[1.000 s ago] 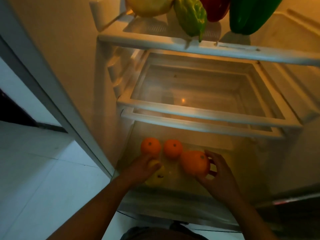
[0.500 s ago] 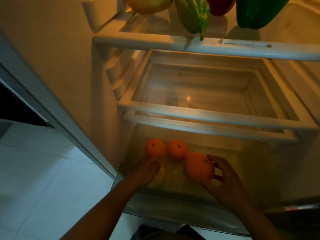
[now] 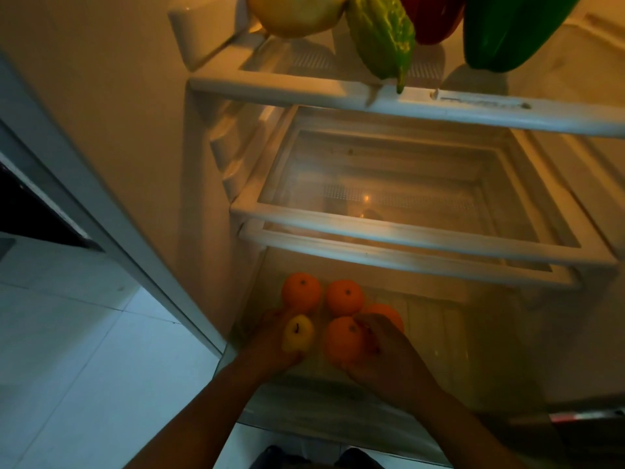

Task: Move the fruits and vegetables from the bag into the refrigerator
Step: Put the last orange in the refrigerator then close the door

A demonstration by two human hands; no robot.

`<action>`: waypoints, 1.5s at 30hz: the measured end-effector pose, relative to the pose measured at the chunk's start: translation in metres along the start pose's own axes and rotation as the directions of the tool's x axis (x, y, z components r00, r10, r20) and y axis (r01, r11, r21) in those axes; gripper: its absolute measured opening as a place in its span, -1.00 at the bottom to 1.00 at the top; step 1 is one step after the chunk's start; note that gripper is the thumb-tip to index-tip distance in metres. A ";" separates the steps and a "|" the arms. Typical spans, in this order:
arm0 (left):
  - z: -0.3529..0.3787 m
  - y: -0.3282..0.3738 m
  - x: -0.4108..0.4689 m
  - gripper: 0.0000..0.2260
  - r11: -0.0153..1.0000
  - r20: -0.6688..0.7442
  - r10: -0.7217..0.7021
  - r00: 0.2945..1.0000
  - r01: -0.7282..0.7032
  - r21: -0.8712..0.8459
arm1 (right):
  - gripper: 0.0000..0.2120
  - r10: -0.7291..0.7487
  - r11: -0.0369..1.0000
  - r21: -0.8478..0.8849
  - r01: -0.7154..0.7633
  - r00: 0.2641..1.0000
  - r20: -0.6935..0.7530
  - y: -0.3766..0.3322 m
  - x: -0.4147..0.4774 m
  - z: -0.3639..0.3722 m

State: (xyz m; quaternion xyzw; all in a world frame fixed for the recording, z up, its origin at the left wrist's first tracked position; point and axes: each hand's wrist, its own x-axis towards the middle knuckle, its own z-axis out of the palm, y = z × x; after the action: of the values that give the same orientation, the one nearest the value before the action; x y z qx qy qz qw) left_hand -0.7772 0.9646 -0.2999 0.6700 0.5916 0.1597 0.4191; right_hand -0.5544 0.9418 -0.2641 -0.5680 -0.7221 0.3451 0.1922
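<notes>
Both hands are low in the fridge drawer (image 3: 449,333). Left hand (image 3: 270,343) grips a yellow apple (image 3: 298,333), right hand (image 3: 389,353) grips an orange (image 3: 343,343), with the apple at its 9 o'clock. I'd set both down gently against the loose oranges (image 3: 301,292) at 12 so nothing rolls. The apple's stem faces up, long axis 12-to-6.

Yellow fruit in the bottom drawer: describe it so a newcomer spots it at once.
Inside the open refrigerator, look down into the bottom drawer. At its front left, the left hand holds the yellow fruit. It alone is yellow with a dark stem; its neighbours are all oranges.
</notes>
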 end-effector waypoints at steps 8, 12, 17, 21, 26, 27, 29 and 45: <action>0.005 -0.002 -0.006 -0.74 1.000 -0.042 0.002 0.999 -0.003 -0.028 | -0.25 -0.041 0.928 -0.357 0.104 0.983 0.179 0.003 0.017 0.020; 0.008 -0.009 -0.006 -0.61 1.000 -0.005 -0.006 1.000 0.006 -0.027 | -0.34 -0.011 0.913 -0.401 0.077 0.986 0.164 0.015 0.019 0.031; 0.004 -0.015 -0.004 -0.48 0.999 0.017 -0.025 1.000 0.026 -0.039 | -0.63 -0.025 0.883 -0.468 0.033 0.999 0.023 0.021 0.025 0.043; 0.004 -0.015 -0.002 -0.54 0.999 0.027 -0.025 0.999 0.025 -0.021 | -0.32 -0.052 0.893 -0.435 0.115 0.987 0.155 0.016 0.015 0.032; 0.007 -0.027 0.006 -0.47 0.997 0.029 -0.020 0.999 0.018 0.070 | -0.41 0.026 0.921 -0.390 -0.021 1.000 0.010 0.016 0.012 0.020; 0.007 -0.026 0.007 -0.46 0.996 0.025 -0.013 1.000 0.011 0.089 | -0.41 0.025 0.919 -0.392 -0.039 0.999 -0.040 0.018 0.011 0.017; 0.007 -0.023 0.006 -0.43 0.994 0.015 0.002 1.000 -0.004 0.109 | -0.42 0.042 0.926 -0.368 -0.086 0.991 -0.127 0.025 0.007 0.011; 0.002 -0.013 0.000 -0.55 0.995 0.001 -0.009 1.000 0.008 0.100 | -0.29 0.249 0.940 -0.210 -0.268 0.962 -0.112 0.050 0.019 0.001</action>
State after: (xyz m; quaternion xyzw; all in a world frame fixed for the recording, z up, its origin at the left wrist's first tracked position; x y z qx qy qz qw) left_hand -0.7848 0.9634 -0.3110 0.6876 0.6014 0.1277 0.3863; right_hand -0.5255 0.9658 -0.3028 -0.6898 -0.6667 0.2598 0.1103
